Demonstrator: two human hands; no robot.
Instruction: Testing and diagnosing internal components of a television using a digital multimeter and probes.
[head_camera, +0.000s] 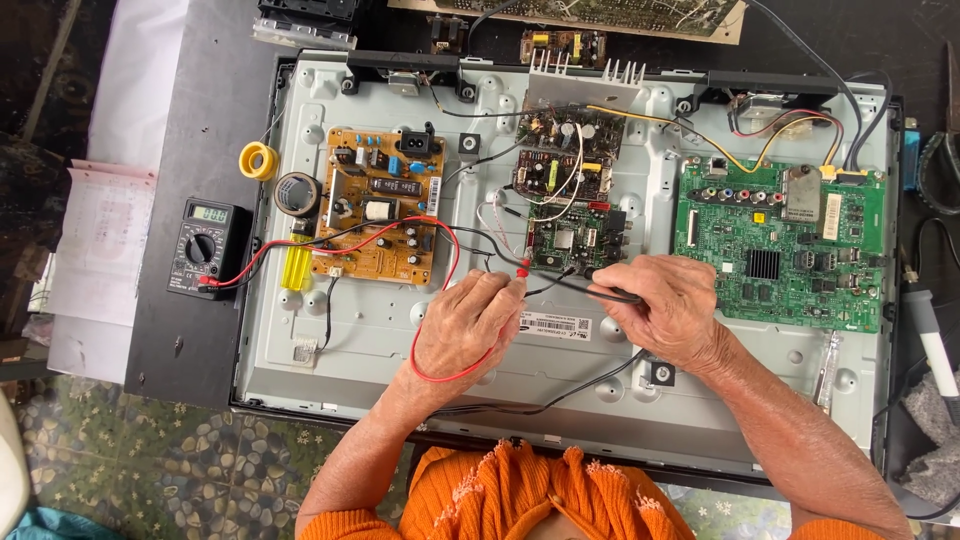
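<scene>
My left hand (468, 325) pinches a red test probe (521, 267), its red lead (440, 370) looping under the palm. A black test probe (612, 294) is held in my right hand (668, 308). Both probe tips point at a small dark circuit board (575, 242) in the middle of an opened television back panel (380, 330). The leads run left to a black multimeter (205, 247) lying beside the panel, its display lit.
A tan power board (375, 205) sits left of centre and a green main board (790, 245) on the right. A yellow tape roll (258, 160) and a dark roll (297, 193) lie at the panel's left edge. Papers (100, 240) lie far left, a white-handled tool (933, 340) far right.
</scene>
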